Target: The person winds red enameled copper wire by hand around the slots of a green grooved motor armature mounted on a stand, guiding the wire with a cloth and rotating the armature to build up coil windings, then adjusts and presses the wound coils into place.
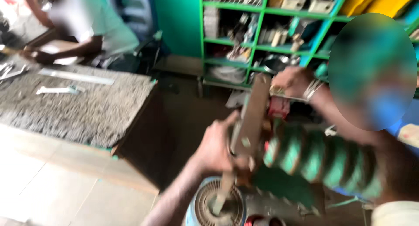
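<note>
The left hand [216,149] is closed around a flat metal bar [249,121], which stands tilted above a round fan cover [216,204]. Just right of the bar lies a green ribbed motor [323,158]. The right hand [293,81] grips the bar's top end. Behind the bar stands a green shelf [257,31]; far left of it, a grey desk [78,108].

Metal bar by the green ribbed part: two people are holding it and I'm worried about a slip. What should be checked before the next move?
1. Own grip: left hand is closed round the lower metal bar. Ok.
2. Second grip: co-worker's hand holds the bar's top end. Ok.
3. Right hand: out of view. Cannot tell.
4. Bar's seating against the green ribbed part: blurred. Cannot tell.
5. Below the bar: the blue fan cover sits right under its lower end and would likely be hit. Not ok.
</note>
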A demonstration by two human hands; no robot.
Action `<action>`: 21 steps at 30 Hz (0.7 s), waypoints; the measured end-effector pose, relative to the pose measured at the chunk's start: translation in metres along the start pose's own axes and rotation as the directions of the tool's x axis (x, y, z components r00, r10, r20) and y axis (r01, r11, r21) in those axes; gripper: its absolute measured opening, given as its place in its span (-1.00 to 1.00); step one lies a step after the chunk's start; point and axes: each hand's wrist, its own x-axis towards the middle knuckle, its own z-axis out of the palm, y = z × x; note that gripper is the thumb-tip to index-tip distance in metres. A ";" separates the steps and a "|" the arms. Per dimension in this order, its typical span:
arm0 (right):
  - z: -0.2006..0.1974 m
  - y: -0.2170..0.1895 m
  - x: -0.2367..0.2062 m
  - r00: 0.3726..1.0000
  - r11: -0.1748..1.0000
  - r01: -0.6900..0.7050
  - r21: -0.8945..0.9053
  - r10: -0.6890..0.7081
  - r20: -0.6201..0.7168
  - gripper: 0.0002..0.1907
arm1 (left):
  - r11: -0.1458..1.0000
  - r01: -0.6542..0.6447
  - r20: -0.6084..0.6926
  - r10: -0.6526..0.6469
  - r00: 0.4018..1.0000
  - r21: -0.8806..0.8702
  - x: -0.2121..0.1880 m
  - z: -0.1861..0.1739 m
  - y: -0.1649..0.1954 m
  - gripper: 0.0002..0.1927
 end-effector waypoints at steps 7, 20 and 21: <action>0.072 -0.219 -0.061 0.940 0.588 -0.334 0.737 0.264 0.215 -0.82 | 0.986 0.169 -0.039 -0.169 0.985 -0.016 0.060 -0.003 -0.054 -0.25; -0.301 -0.146 -0.042 0.970 0.775 0.177 -0.607 -0.240 -0.024 -0.88 | 0.959 0.268 0.053 -0.274 0.960 0.090 0.090 0.048 -0.064 -0.13; -0.302 -0.101 -0.019 0.980 0.728 0.148 -0.669 -0.197 0.002 -0.88 | 0.979 0.132 -0.013 -0.131 0.991 0.155 0.074 0.051 -0.052 -0.01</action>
